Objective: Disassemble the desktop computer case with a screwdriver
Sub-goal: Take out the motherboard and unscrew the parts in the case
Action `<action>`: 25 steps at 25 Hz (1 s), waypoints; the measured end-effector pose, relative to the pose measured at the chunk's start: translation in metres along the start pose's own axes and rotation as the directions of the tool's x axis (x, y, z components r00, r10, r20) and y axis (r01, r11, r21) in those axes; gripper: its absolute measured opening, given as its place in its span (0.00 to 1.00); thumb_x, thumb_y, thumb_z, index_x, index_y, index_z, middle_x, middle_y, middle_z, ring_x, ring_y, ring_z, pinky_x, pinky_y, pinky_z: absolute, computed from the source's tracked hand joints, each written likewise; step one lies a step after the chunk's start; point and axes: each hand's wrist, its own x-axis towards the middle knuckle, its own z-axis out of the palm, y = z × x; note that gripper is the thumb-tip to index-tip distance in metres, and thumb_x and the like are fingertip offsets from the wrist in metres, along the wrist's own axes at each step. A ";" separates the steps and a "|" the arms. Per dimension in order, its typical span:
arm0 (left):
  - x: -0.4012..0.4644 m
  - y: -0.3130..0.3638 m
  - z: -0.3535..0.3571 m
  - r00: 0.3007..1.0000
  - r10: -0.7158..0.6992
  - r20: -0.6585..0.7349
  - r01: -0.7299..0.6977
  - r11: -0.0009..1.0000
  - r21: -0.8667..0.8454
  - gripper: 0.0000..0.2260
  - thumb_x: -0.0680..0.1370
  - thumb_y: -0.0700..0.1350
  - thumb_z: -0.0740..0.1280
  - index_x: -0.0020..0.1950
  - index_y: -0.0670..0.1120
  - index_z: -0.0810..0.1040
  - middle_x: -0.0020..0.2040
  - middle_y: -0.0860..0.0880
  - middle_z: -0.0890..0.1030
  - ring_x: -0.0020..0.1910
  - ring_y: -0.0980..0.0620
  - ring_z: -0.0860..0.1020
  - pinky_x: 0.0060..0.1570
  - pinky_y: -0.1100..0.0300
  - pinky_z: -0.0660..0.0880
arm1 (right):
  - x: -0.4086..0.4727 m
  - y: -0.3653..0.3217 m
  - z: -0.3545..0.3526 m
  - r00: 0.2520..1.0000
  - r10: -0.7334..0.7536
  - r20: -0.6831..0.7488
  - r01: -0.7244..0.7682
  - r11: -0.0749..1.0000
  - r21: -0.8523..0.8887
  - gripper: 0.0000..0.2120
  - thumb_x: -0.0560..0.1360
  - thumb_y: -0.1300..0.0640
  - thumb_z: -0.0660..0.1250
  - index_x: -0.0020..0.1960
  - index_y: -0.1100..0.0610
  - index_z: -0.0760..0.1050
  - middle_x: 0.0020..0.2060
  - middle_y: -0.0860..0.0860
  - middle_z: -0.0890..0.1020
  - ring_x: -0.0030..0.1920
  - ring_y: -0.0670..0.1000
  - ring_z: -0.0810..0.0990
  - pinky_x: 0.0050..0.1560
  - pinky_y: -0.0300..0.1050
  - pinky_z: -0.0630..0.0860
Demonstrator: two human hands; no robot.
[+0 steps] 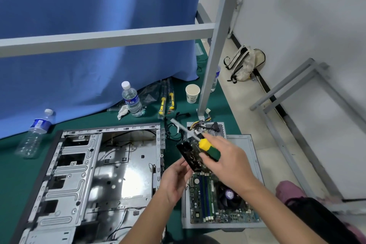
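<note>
The opened grey computer case [95, 174] lies flat on the green mat at lower left, its inside stripped. My right hand [227, 162] grips a yellow-and-green screwdriver [208, 147] whose shaft points up and left. My left hand [176, 178] holds a small black component [187, 153] from below, right beside the screwdriver handle. A green motherboard [217, 198] lies on a grey side panel [245, 144] under my right forearm. The power supply [210, 128] with coloured wires sits just beyond.
Two water bottles [132, 99] [35, 132], a paper cup [192, 93], two spare yellow screwdrivers [166, 101] and black cables [172, 127] lie on the mat by a blue curtain. A grey metal post [213, 61] stands at the mat's right edge. A bag [243, 63] leans on the wall.
</note>
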 end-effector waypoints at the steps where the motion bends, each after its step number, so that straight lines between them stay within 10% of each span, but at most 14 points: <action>1: 0.000 0.001 -0.001 1.000 0.029 -0.004 -0.029 0.995 0.093 0.15 0.81 0.27 0.53 0.61 0.34 0.75 0.56 0.37 0.83 0.56 0.44 0.82 0.61 0.51 0.77 | -0.001 0.007 -0.001 0.996 0.087 -0.008 -0.086 0.994 0.067 0.23 0.73 0.50 0.73 0.67 0.44 0.74 0.49 0.37 0.80 0.45 0.39 0.79 0.44 0.32 0.74; 7: -0.006 0.011 -0.005 0.956 0.265 -0.126 -0.114 0.733 0.671 0.09 0.84 0.40 0.60 0.51 0.36 0.77 0.38 0.44 0.81 0.35 0.51 0.80 0.41 0.60 0.81 | -0.018 0.062 0.005 0.856 0.500 0.132 -0.491 0.704 0.512 0.05 0.72 0.53 0.75 0.47 0.50 0.81 0.37 0.45 0.84 0.39 0.46 0.81 0.38 0.34 0.74; 12: -0.010 0.007 -0.011 0.969 0.223 -0.108 -0.015 0.487 0.873 0.20 0.83 0.51 0.61 0.38 0.39 0.78 0.25 0.51 0.75 0.23 0.54 0.72 0.29 0.60 0.73 | -0.045 0.103 0.029 0.707 0.674 0.217 -0.640 0.477 0.603 0.12 0.71 0.54 0.76 0.52 0.54 0.80 0.46 0.50 0.85 0.50 0.51 0.81 0.52 0.46 0.73; 25: 0.001 -0.003 -0.018 0.963 0.242 -0.118 0.030 0.339 0.940 0.02 0.79 0.41 0.69 0.49 0.42 0.79 0.44 0.47 0.82 0.42 0.51 0.79 0.52 0.55 0.80 | -0.020 0.164 0.081 0.540 0.786 0.300 -0.784 0.342 0.518 0.35 0.73 0.53 0.74 0.73 0.63 0.64 0.71 0.59 0.70 0.70 0.61 0.69 0.71 0.60 0.62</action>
